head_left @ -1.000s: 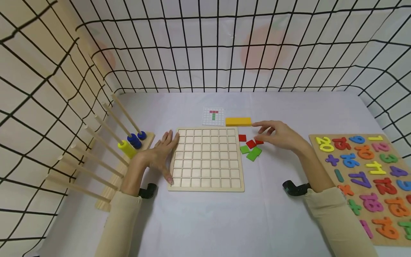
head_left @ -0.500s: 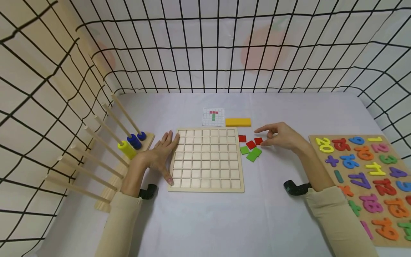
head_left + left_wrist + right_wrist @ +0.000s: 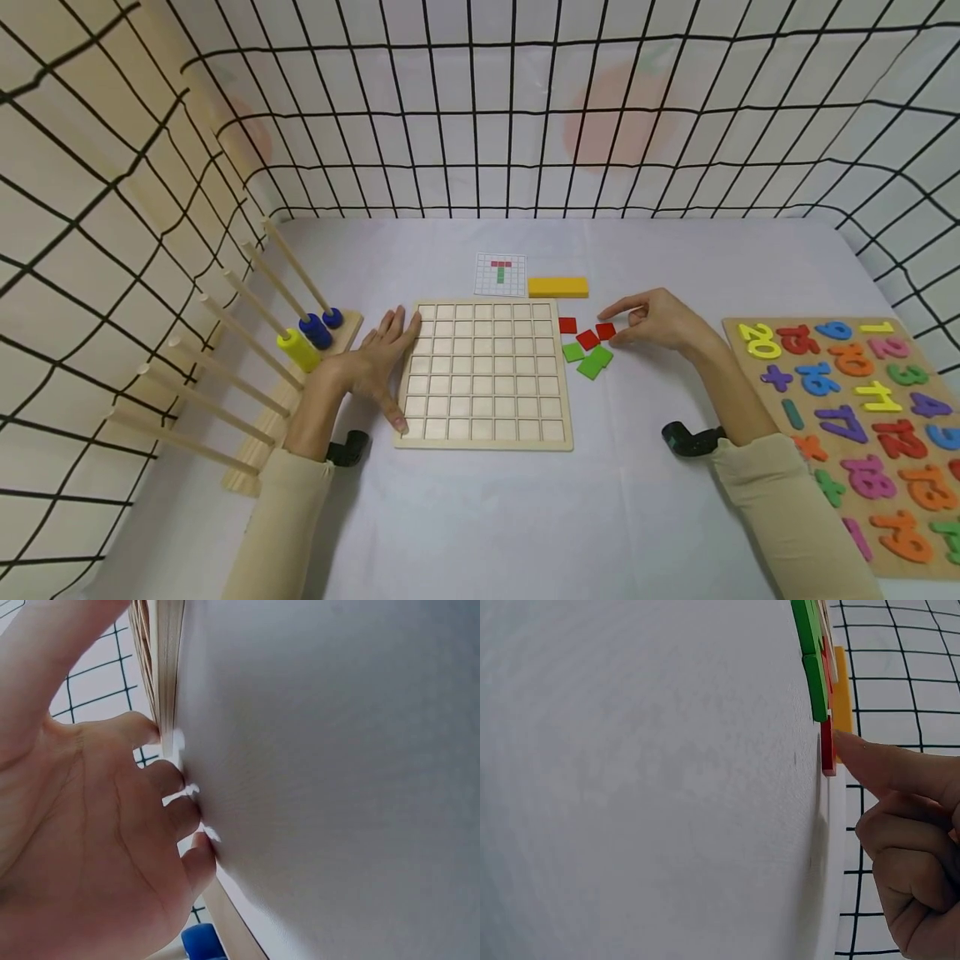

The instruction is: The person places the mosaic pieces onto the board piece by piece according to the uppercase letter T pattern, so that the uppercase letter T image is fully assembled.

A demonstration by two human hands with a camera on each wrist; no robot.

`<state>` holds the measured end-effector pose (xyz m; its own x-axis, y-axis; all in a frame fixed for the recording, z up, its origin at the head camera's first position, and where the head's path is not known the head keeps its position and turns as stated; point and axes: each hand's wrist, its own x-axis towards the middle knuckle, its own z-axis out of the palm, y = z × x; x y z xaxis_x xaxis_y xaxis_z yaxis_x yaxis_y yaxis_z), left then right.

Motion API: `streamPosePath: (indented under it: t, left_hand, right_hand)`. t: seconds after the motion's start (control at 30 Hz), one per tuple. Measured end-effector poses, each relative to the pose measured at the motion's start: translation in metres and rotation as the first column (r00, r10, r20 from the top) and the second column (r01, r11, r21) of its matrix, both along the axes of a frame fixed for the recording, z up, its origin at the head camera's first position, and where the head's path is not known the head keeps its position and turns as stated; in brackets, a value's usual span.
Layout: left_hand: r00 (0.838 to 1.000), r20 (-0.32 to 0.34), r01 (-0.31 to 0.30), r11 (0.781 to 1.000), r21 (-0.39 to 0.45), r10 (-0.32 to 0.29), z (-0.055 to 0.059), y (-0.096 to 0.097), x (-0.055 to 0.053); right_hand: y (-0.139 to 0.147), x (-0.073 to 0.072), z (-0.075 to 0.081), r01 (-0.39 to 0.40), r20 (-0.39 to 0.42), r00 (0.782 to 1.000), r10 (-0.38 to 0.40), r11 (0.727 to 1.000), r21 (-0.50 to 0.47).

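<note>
A wooden grid board (image 3: 483,445) lies mid-table. My left hand (image 3: 378,367) spreads along its left edge, thumb at the lower corner and fingers at the upper one. In the left wrist view the palm (image 3: 90,840) faces the camera, with fingertips down at the white cloth. To the board's right lie red and green square tiles, among them a green tile (image 3: 590,367) and a rightmost red tile (image 3: 605,332). My right hand (image 3: 660,321) reaches to that red tile, thumb and index apart around it, other fingers curled. In the right wrist view a fingertip meets the red tile (image 3: 827,746).
Behind the board are a pattern card (image 3: 500,275) with a red-and-green T and a yellow block (image 3: 558,287). A peg stand (image 3: 243,471) with blue and yellow rings stands left. A number board (image 3: 780,333) lies right. Black wire mesh (image 3: 510,108) surrounds the table.
My right hand has moved from above the tiles, slightly right and down, uncovering the rightmost red tile; thumb and index now stand around it. The left hand stays on the board's edge.
</note>
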<state>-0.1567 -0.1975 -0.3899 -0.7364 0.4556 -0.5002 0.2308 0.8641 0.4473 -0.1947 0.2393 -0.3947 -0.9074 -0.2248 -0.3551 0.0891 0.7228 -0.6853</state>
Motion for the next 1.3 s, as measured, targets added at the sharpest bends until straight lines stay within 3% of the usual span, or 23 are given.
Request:
streamPosePath:
  t: [0.53, 1.07, 1.3]
  left_hand:
    - [1.000, 0.010, 0.004, 1.000, -0.006, -0.004, 0.001, 0.003, -0.002]
    - [1.000, -0.002, 0.012, 1.000, 0.015, -0.012, -0.002, 0.002, -0.001]
    - [1.000, 0.007, 0.002, 1.000, 0.013, -0.002, -0.001, 0.002, -0.001]
  right_hand:
    - [0.001, -0.003, -0.006, 0.060, 0.026, 0.998, -0.062, 0.996, 0.066]
    - [-0.004, -0.001, 0.005, 0.017, -0.048, 0.999, -0.014, 0.998, 0.057]
    - [-0.024, -0.002, 0.016, -0.021, -0.075, 0.997, 0.022, 1.000, 0.013]
